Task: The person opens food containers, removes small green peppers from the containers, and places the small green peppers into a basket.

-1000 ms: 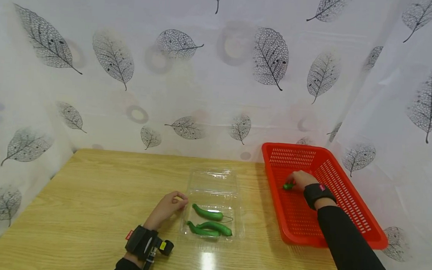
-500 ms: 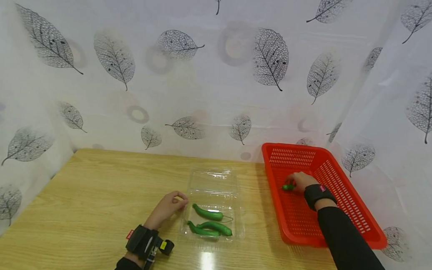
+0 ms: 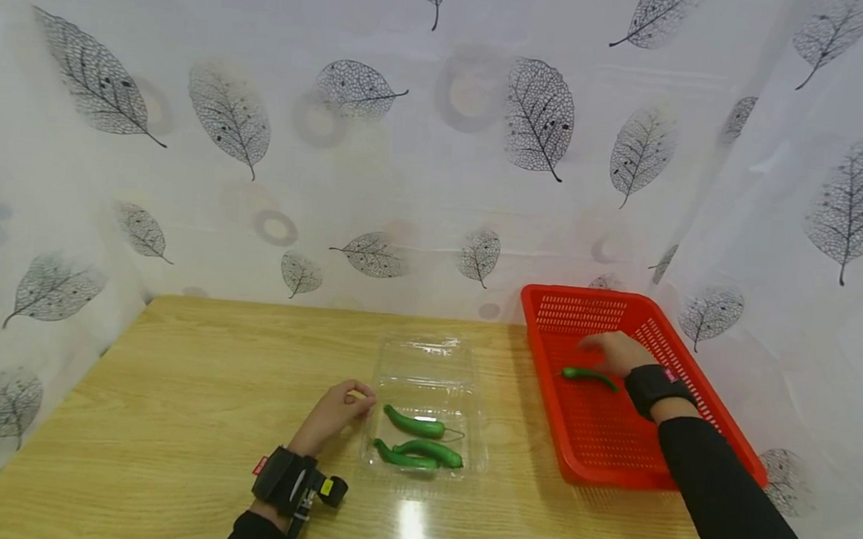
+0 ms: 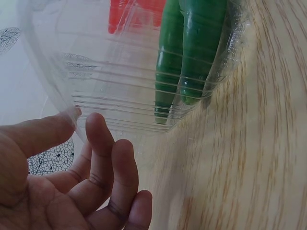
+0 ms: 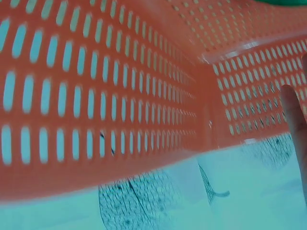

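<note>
My left hand (image 3: pixel 339 413) is at the left edge of a clear hinged plastic box (image 3: pixel 479 423), lid laid back. In the left wrist view, the thumb and forefinger (image 4: pixel 45 132) pinch the box's rim, the other fingers curled in front. Inside the box lie three green chili peppers, one (image 3: pixel 413 423) above the other two (image 3: pixel 430 451). My right hand (image 3: pixel 616 352) hovers inside the red basket (image 3: pixel 571 471), fingers loosely extended and holding nothing. Just below it, another green chili pepper (image 3: pixel 588 375) lies on the basket floor. One right-hand finger (image 5: pixel 295 120) shows in the right wrist view.
The basket has slotted walls (image 5: pixel 96 96) and stands at the right of the wooden table (image 3: pixel 188 419). Behind and beside the table hang white sheets (image 3: pixel 439 161) with a leaf print.
The right hand has let go of the chili pepper in the basket and drawn up and to the right, leaving it lying there. The left hand stays at the box's edge.
</note>
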`<state>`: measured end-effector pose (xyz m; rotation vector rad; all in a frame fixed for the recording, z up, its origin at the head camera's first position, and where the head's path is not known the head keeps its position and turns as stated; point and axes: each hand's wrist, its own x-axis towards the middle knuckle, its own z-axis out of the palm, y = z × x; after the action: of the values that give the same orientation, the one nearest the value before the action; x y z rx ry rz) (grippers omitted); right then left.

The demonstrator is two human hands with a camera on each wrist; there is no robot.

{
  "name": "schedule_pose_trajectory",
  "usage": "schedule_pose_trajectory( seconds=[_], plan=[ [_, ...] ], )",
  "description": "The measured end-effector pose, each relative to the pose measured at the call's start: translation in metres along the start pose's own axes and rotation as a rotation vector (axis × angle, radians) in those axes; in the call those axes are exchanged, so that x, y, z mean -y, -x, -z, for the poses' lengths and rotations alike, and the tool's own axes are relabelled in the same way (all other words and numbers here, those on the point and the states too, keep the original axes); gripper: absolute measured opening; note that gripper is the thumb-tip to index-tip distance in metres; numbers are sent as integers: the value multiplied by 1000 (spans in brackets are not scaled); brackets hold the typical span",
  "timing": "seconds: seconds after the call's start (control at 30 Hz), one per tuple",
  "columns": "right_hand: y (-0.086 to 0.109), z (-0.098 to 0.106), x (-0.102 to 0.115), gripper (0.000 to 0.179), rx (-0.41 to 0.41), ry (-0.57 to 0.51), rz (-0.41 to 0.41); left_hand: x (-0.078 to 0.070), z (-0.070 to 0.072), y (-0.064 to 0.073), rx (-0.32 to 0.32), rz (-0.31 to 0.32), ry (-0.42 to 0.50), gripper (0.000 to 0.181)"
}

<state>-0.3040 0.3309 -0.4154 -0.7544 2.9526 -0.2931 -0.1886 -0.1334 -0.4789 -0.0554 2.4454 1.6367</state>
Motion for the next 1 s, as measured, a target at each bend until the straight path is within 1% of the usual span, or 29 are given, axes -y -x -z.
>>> schedule_pose_trajectory(
  seconds=[0.17,0.27,0.37,0.47,0.53,0.63,0.77,0.93,0.97,1.0],
  plan=[
    [5,19,13,38,-62,27,-11,1,1,0,-2,11,-7,16],
    [7,29,25,38,-113,79,2,1,1,1,-3,14,-6,17],
    [9,39,43,43,-152,125,13,1,1,1,-3,16,-3,17],
    [9,47,67,45,-200,151,34,0,1,3,-3,15,4,16],
    [8,51,84,45,-245,159,67,-1,2,3,-4,10,6,16],
    [8,54,112,44,-312,165,137,-2,2,4,-2,1,9,17],
    [12,53,151,43,-386,159,222,-2,2,3,2,-3,10,18],
    [21,43,193,44,-488,131,325,-4,2,3,5,-4,5,18],
    [22,40,200,45,-503,128,346,-9,2,6,4,-6,7,18],
    [23,37,207,45,-515,121,365,-9,1,6,1,-8,6,18]
  ],
)
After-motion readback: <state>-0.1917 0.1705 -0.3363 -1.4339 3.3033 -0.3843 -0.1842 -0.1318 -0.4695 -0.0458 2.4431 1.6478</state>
